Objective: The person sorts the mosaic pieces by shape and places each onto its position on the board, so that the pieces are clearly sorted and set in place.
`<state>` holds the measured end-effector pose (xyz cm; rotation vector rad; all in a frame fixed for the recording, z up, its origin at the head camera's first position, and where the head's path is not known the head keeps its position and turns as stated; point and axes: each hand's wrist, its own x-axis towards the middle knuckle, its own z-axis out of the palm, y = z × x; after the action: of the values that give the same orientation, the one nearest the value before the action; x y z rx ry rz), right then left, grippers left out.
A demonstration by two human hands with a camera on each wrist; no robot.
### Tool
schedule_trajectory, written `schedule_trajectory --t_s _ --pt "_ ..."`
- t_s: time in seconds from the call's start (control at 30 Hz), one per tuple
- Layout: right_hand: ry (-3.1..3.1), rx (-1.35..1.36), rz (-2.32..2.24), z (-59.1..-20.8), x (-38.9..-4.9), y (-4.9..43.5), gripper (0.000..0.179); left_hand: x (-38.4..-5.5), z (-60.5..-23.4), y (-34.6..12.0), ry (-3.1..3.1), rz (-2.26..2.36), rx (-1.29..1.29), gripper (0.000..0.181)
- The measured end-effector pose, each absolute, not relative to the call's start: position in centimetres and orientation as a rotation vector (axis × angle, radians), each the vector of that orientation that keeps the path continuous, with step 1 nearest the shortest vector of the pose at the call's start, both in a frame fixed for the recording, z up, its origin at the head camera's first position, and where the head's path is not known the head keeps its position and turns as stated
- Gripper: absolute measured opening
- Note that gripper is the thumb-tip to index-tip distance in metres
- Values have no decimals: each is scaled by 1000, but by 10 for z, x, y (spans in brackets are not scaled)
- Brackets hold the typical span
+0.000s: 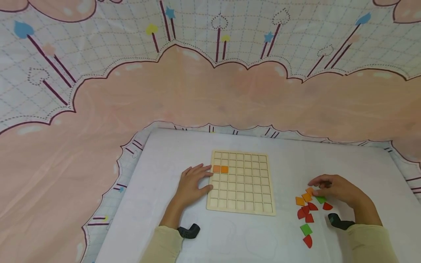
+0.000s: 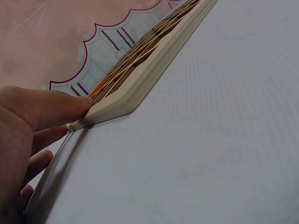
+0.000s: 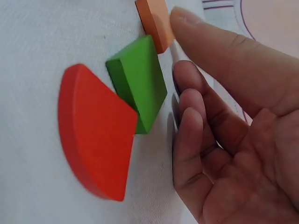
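Note:
My left hand (image 1: 194,182) lies at the left edge of a pale wooden grid board (image 1: 241,200), fingers spread and tips touching its rim. In the left wrist view the thumb (image 2: 60,108) presses on the board's edge. Two orange squares (image 1: 224,169) sit side by side in its third row. On the right, my right hand (image 1: 335,190) hovers over loose tiles, thumb and forefinger parted around an orange tile (image 1: 309,191). The right wrist view has the thumb tip right at the orange tile (image 3: 156,25), the other fingers bent; the forefinger is hidden there.
Beside the right hand lie green tiles (image 1: 306,229), several red quarter-circle pieces (image 1: 307,241) and more orange squares (image 1: 300,201). All rest on a white tabletop (image 1: 158,157). A patterned cloth (image 1: 197,95) shows beyond the table. Each wrist wears a black device (image 1: 189,231).

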<state>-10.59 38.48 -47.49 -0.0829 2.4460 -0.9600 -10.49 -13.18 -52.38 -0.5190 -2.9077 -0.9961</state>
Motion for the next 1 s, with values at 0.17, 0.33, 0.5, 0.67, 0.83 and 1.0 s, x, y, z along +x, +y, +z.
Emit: schedule_trajectory --t_s 0.17,0.33,0.5,0.67,0.83,1.0 --pt "2447 -120 -977 -475 -105 384 38 -104 -523 -132 -2905 -1003 -527 41" --pt "2483 -173 -951 -474 -106 381 34 -105 -522 -133 -2906 -1001 -530 41" --pt "2492 -151 -930 -471 -105 378 36 -106 -523 -132 -2918 -989 -525 41" --pt "2472 -92 -932 -468 -104 377 38 -105 -522 -132 -2913 -998 -530 41" --pt "2475 -76 -936 -469 -102 377 36 -105 -520 -131 -2918 -998 -524 41" --pt "2470 -45 -943 -472 -101 378 38 -105 -521 -132 -2923 -988 -522 41"
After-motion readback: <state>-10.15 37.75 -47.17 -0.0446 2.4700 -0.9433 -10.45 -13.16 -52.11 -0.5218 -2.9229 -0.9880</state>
